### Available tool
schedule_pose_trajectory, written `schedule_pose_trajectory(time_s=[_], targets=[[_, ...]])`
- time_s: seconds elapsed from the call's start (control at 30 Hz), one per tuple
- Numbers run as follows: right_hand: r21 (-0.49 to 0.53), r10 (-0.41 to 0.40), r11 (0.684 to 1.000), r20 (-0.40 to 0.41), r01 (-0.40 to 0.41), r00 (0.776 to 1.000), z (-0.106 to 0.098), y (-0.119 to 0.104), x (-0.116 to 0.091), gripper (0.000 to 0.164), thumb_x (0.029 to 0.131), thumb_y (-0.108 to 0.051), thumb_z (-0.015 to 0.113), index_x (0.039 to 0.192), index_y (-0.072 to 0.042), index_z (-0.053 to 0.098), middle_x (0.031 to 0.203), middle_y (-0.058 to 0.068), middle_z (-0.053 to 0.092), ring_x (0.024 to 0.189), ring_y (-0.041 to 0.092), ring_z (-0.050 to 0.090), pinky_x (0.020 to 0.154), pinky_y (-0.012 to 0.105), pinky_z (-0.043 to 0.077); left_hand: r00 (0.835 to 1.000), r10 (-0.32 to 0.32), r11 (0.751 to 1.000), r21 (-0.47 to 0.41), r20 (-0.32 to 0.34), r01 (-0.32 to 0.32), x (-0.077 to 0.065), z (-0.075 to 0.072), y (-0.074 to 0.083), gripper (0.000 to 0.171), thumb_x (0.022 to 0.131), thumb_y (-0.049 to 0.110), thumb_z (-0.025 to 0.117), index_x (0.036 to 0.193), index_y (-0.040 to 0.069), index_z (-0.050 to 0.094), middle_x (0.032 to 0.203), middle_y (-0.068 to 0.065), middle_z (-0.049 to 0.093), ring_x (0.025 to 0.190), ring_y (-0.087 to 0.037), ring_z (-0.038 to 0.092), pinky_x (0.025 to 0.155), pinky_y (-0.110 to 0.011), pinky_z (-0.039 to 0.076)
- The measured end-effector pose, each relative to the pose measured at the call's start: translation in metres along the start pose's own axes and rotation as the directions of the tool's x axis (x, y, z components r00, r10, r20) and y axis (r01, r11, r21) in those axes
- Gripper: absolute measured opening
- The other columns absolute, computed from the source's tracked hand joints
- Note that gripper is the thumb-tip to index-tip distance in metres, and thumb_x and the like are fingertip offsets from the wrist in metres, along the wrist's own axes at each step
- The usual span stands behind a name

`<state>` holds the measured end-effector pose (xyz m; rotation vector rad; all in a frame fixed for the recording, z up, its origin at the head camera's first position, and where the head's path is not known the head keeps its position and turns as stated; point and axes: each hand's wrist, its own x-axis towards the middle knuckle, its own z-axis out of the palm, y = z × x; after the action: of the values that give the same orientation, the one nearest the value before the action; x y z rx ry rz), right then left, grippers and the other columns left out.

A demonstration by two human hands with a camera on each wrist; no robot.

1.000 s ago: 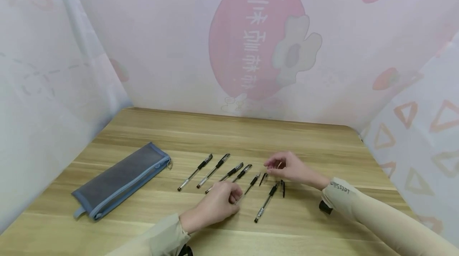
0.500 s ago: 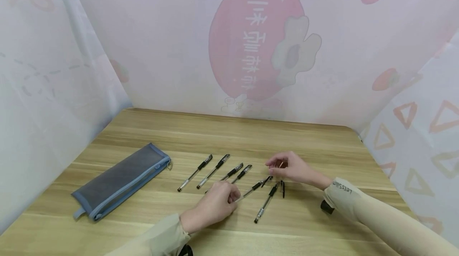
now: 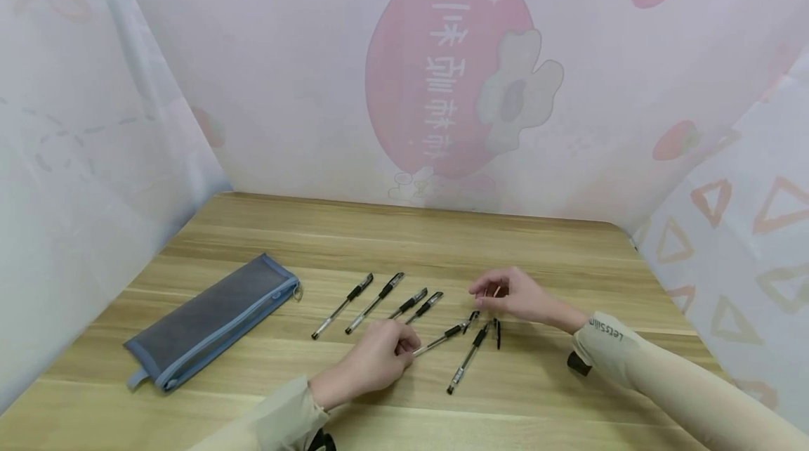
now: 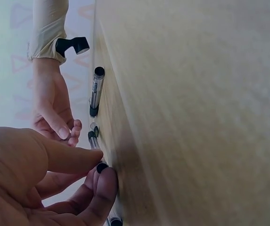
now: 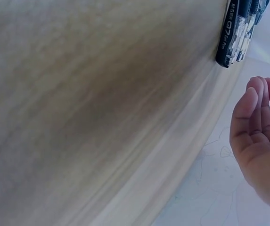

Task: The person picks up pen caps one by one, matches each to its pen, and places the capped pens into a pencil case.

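My left hand (image 3: 379,355) pinches the near end of a gel pen (image 3: 437,341) between thumb and fingers. In the left wrist view the pen's black end (image 4: 102,167) shows at the fingertips. The pen points up and right, with a clear cap and black clip (image 3: 470,320) at its far end. Just beyond that cap, my right hand (image 3: 515,293) hovers with loosely bent fingers. In the right wrist view no object shows between its fingers, and a black clip (image 5: 228,35) lies near them. Another pen (image 3: 468,358) lies below, its black clip (image 3: 497,334) to the right.
Several similar capped pens, among them one at the left (image 3: 343,305), lie slanted beside the left hand. A grey-blue mesh pencil case (image 3: 208,321) with a zipper lies on the left of the wooden table (image 3: 379,233). Printed curtains (image 3: 303,86) enclose the back and sides.
The held pen has turned so its far end points further right, and it now meets the cap that lay apart by the right hand. Both hands have barely shifted.
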<state>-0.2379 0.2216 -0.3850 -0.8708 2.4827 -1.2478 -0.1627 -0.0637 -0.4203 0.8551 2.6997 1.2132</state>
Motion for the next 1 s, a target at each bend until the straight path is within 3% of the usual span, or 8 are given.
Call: schedule_pose_trajectory(time_s=[0.2, 0.33, 0.47, 0.6, 0.7, 0.8, 0.9, 1.0], targets=[[-0.034, -0.028, 0.999, 0.023, 0.028, 0.999, 0.001, 0.026, 0.005, 0.018, 0.091, -0.001, 0.069, 0.108, 0.004, 0.069, 0.093, 0.016, 0.069, 0.072, 0.028, 0.061, 0.059, 0.025, 0.051, 1.000, 0.008, 1.000, -0.023, -0.029, -0.009, -0.001, 0.000, -0.003, 0.016, 0.083, -0.010, 0.069, 0.094, 0.001, 0.073, 0.081, 0.002, 0.065, 0.072, -0.004, 0.057, 0.065, -0.020, 0.051], [-0.031, -0.069, 0.997, 0.063, 0.071, 0.996, -0.004, 0.031, 0.007, 0.018, 0.091, -0.007, 0.070, 0.108, 0.000, 0.070, 0.095, 0.011, 0.069, 0.074, 0.024, 0.064, 0.063, 0.029, 0.055, 0.999, 0.007, 0.997, -0.081, -0.051, -0.011, -0.004, -0.004, -0.004, 0.014, 0.084, -0.007, 0.070, 0.096, 0.001, 0.073, 0.083, 0.001, 0.067, 0.073, -0.006, 0.058, 0.065, -0.021, 0.052], [-0.017, -0.114, 0.993, 0.150, 0.118, 0.982, -0.012, 0.031, 0.010, 0.017, 0.091, -0.010, 0.071, 0.106, -0.001, 0.071, 0.094, 0.009, 0.070, 0.078, 0.026, 0.066, 0.067, 0.034, 0.057, 0.996, -0.034, 0.989, -0.144, -0.078, 0.022, -0.009, -0.009, -0.003, 0.013, 0.087, 0.000, 0.072, 0.100, 0.003, 0.074, 0.088, 0.001, 0.069, 0.077, -0.009, 0.060, 0.069, -0.024, 0.053], [-0.045, -0.125, 0.989, 0.219, 0.138, 0.968, -0.019, 0.031, 0.012, 0.019, 0.090, -0.011, 0.073, 0.106, -0.002, 0.072, 0.095, 0.006, 0.070, 0.082, 0.024, 0.065, 0.071, 0.035, 0.057, 0.989, -0.115, 0.969, -0.229, -0.095, 0.091, -0.014, -0.017, 0.000, 0.015, 0.089, 0.004, 0.071, 0.104, 0.004, 0.073, 0.095, -0.003, 0.070, 0.079, -0.014, 0.061, 0.069, -0.025, 0.053], [-0.070, -0.107, 0.989, 0.252, 0.129, 0.962, -0.022, 0.031, 0.015, 0.019, 0.088, -0.010, 0.075, 0.106, -0.002, 0.073, 0.097, 0.005, 0.071, 0.084, 0.022, 0.066, 0.075, 0.037, 0.057, 0.976, -0.188, 0.932, -0.335, -0.112, 0.141, -0.016, -0.022, 0.003, 0.018, 0.091, 0.007, 0.070, 0.108, 0.003, 0.073, 0.100, -0.007, 0.070, 0.080, -0.017, 0.061, 0.066, -0.025, 0.053], [-0.074, -0.089, 0.991, 0.271, 0.114, 0.958, -0.024, 0.031, 0.020, 0.019, 0.086, -0.007, 0.077, 0.105, -0.003, 0.074, 0.098, 0.006, 0.072, 0.086, 0.022, 0.066, 0.077, 0.038, 0.057, 0.965, -0.227, 0.886, -0.440, -0.132, 0.148, -0.019, -0.024, 0.004, 0.019, 0.091, 0.008, 0.070, 0.109, 0.002, 0.073, 0.104, -0.012, 0.070, 0.082, -0.021, 0.063, 0.067, -0.025, 0.054], [-0.059, -0.067, 0.994, 0.295, 0.088, 0.953, -0.023, 0.033, 0.025, 0.021, 0.084, -0.005, 0.078, 0.105, -0.003, 0.074, 0.100, 0.007, 0.072, 0.088, 0.023, 0.067, 0.079, 0.038, 0.056, 0.962, -0.246, 0.824, -0.549, -0.116, 0.144, -0.022, -0.024, 0.003, 0.021, 0.090, 0.004, 0.071, 0.110, -0.003, 0.072, 0.112, -0.016, 0.069, 0.088, -0.024, 0.066, 0.071, -0.025, 0.055], [-0.034, -0.060, 0.997, 0.325, 0.075, 0.944, -0.023, 0.038, 0.028, 0.023, 0.082, -0.002, 0.079, 0.105, -0.002, 0.074, 0.101, 0.009, 0.072, 0.089, 0.025, 0.067, 0.081, 0.038, 0.056, 0.963, -0.258, 0.761, -0.630, -0.072, 0.157, -0.026, -0.023, 0.001, 0.023, 0.089, 0.002, 0.071, 0.110, -0.007, 0.070, 0.110, -0.020, 0.068, 0.089, -0.029, 0.067, 0.073, -0.029, 0.057]])
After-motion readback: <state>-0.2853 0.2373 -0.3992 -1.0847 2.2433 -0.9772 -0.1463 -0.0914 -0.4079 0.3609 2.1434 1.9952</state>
